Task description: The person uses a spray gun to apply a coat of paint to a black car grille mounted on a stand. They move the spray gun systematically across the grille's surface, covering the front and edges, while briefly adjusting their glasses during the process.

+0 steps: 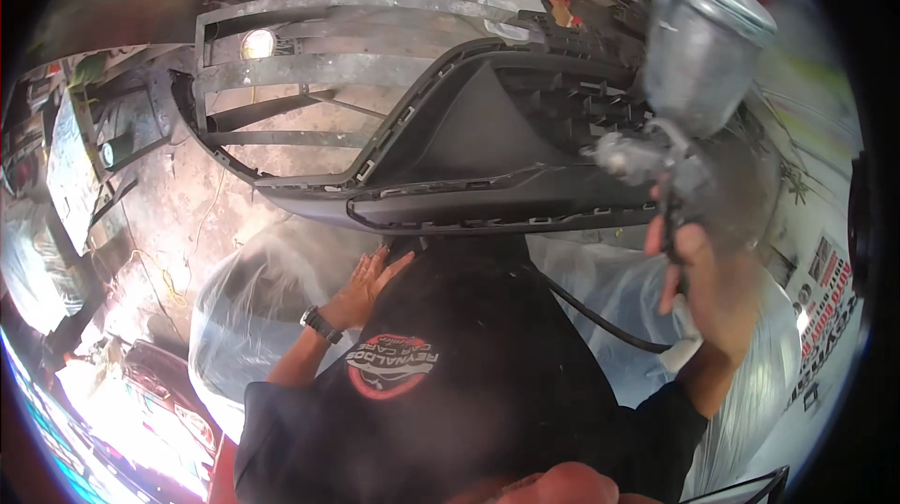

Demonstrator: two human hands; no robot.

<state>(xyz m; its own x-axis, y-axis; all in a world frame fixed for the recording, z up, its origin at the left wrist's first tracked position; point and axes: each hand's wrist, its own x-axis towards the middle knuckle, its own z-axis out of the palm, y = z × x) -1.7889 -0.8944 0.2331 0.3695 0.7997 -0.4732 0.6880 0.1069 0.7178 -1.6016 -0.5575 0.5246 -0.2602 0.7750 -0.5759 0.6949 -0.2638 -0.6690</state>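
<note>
My right hand [701,265] is closed round the handle of a spray gun [661,162], raised at the right over a black plastic car bumper part [469,134]. On top of the gun stands a grey, cloudy cup [698,45]. A black hose [600,321] runs from beside my shirt to a white piece below the handle. The gun and hand are somewhat blurred. Lower left of the bumper part, my left hand [358,288] has its fingers stretched out, the tips at a dark edge by my black shirt. I cannot tell exactly what they touch. It holds nothing visible.
See-through plastic sheeting [272,298] spreads on both sides of me. A metal frame [309,73] stands behind the bumper part, with a lit lamp [258,44] there. A yellow cord [169,286] lies on the floor at left. A pale wall with lettering [811,316] rises at right.
</note>
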